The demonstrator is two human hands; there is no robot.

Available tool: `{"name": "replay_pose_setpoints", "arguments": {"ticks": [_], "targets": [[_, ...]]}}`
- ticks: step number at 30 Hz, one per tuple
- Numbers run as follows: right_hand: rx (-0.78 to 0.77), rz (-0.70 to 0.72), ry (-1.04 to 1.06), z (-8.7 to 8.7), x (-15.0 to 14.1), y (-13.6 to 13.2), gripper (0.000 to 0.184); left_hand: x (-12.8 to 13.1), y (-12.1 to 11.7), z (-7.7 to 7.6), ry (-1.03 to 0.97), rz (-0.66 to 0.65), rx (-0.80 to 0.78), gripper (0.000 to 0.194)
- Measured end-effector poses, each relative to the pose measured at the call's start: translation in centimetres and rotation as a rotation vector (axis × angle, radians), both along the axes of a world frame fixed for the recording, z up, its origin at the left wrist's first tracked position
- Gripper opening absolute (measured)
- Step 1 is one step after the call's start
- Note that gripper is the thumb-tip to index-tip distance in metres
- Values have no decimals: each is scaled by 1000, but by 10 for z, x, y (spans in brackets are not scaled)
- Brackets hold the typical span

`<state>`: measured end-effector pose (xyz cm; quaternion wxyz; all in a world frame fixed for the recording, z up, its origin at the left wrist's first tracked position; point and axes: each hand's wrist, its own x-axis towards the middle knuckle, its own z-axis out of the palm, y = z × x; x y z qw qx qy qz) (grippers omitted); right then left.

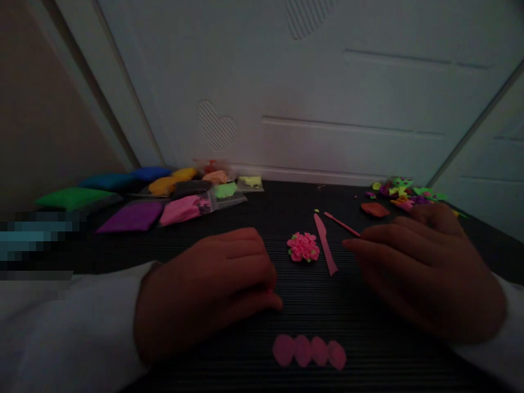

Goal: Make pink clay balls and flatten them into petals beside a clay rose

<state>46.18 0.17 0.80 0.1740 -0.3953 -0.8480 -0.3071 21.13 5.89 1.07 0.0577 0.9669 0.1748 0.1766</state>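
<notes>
My left hand is closed, thumb against curled fingers, beside a row of several flat pink clay discs that overlap at their edges. A speck of pink shows at the thumb, but what the fingers hold is hidden. My right hand hovers over the right side with its fingers stretched out, slightly blurred, and nothing visible in it. Between the hands lies a pink clay flower cluster with small green bits. Close to it rest a pink plastic clay knife and a thin pink stick tool.
Bags of coloured clay, including purple, green and pink, lie at the back left of the dark ribbed table. A red clay piece and a multicoloured clay pile sit back right. A white panelled surface rises behind.
</notes>
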Motion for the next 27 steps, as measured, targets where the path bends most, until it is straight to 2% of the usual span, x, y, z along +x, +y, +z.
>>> {"name": "replay_pose_setpoints", "arguments": {"ticks": [4, 10, 14, 18, 24, 27], "targets": [[5, -15, -23, 0, 0, 1, 19, 0, 1, 0, -12, -23, 39, 9], [-13, -39, -36, 1, -1, 0, 18, 0, 0, -1, -71, -59, 72, 30], [-17, -22, -37, 1, -1, 1, 16, 0, -1, -3, -66, 2, 31, 35], [-22, -19, -41, 0, 0, 3, 18, 0, -2, -5, -76, 68, 2, 34], [-8, 3, -19, -1, 2, 3, 19, 1, 0, -2, -44, -32, 19, 11], [-23, -6, -16, -1, 2, 3, 19, 0, 1, 0, -24, -17, 6, 8]]}}
